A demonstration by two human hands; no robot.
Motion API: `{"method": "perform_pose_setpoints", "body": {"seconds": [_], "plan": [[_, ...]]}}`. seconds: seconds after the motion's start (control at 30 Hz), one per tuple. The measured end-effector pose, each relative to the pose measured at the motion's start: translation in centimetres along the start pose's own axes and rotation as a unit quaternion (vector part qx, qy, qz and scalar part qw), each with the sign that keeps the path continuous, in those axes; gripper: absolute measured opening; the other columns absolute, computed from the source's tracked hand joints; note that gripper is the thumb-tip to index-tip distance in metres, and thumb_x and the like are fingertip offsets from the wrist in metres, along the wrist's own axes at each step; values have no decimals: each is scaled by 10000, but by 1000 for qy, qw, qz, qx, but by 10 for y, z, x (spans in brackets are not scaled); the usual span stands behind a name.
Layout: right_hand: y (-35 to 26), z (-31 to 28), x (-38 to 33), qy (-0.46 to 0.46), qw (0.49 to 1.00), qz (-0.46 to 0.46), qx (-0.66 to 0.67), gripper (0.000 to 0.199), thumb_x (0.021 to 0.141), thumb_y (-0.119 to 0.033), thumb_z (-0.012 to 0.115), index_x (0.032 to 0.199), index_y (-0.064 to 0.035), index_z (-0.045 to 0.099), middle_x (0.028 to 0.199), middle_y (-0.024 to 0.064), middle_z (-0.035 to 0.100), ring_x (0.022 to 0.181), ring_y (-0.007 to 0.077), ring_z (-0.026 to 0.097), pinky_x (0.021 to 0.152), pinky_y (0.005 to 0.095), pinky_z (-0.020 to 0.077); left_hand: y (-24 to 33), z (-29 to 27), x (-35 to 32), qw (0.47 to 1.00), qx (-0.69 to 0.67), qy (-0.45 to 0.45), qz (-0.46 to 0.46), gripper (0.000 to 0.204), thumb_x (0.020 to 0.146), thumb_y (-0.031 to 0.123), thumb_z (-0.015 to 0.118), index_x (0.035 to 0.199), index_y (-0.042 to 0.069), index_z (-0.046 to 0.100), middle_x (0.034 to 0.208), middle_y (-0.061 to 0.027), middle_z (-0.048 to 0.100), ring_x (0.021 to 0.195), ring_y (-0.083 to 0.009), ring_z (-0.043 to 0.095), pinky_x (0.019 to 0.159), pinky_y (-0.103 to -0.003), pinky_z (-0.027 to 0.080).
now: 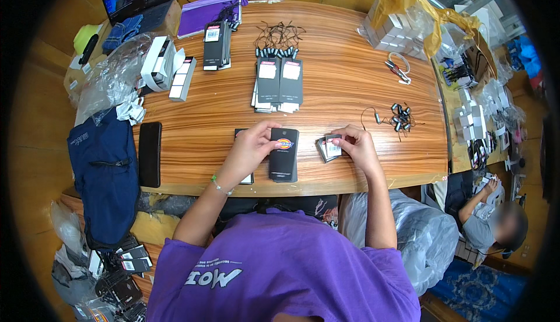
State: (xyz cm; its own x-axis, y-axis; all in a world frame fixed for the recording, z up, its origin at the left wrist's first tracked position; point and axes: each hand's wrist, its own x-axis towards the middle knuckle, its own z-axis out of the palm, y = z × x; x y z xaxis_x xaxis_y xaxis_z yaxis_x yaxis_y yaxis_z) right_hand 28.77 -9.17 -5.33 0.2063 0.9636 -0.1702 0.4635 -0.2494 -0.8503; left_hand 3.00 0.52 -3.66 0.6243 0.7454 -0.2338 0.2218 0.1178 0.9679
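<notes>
Evidently, your left hand clasps the black tags on the table while your right hand pinches the small cards nearby, seemingly to steady both within easy reach.

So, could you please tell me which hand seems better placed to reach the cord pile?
Probably the right hand: it is nearer the cord pile, though its fingers are on the labels. The left hand is farther off, at the black tags.
</notes>
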Motion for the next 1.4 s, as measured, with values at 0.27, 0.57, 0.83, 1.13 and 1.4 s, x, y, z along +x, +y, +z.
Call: {"method": "perform_pose_setpoints", "body": {"seconds": [0.27, 0.57, 0.83, 1.13, 1.4], "plan": [[-29, 12, -17, 0, 970, -21, 243, 195, 810, -54, 613, 994, 10, 603, 681, -12, 594, 617, 36, 499, 558, 193, 401, 1, 15, -11, 997, -79, 14, 10, 290, 812, 4, 604, 1098, 6, 556, 810, -34, 626, 725, -52, 578, 590, -169, 470], [-27, 8, -9, 155, 978, -73, 117, 207, 818, -142, 620, 989, -35, 574, 677, 2, 533, 633, 66, 493, 600, 210, 412, 0, 34, -9, 991, -124, 25, 50, 301, 796, -6, 627, 1092, 7, 578, 827, -32, 626, 734, -45, 572, 665, -165, 467], [40, -77, 23, 215, 942, -112, -231, 132, 685, 11, 647, 801, -51, 649, 829, 80, 548, 849, 259, 496, 775, 341, 413, 3, 26, -10, 987, -144, 17, 65, 301, 786, -26, 626, 1082, -6, 576, 890, -54, 637, 797, -68, 590, 721, -182, 478], [43, -63, 30, 80, 937, -144, -309, 84, 708, -116, 674, 765, -72, 630, 896, 62, 519, 918, 268, 460, 824, 369, 366, 3, 21, -11, 990, -127, 11, 62, 309, 786, -20, 627, 1089, -12, 568, 856, -49, 639, 773, -65, 589, 685, -176, 474], [44, -50, 33, 141, 978, -127, -86, 58, 857, -67, 512, 821, -26, 492, 855, 78, 521, 906, 214, 508, 775, 323, 405, 12, 18, -12, 987, -147, 12, 68, 309, 792, -11, 622, 1096, -5, 565, 853, -50, 642, 762, -57, 587, 664, -174, 473]]}}
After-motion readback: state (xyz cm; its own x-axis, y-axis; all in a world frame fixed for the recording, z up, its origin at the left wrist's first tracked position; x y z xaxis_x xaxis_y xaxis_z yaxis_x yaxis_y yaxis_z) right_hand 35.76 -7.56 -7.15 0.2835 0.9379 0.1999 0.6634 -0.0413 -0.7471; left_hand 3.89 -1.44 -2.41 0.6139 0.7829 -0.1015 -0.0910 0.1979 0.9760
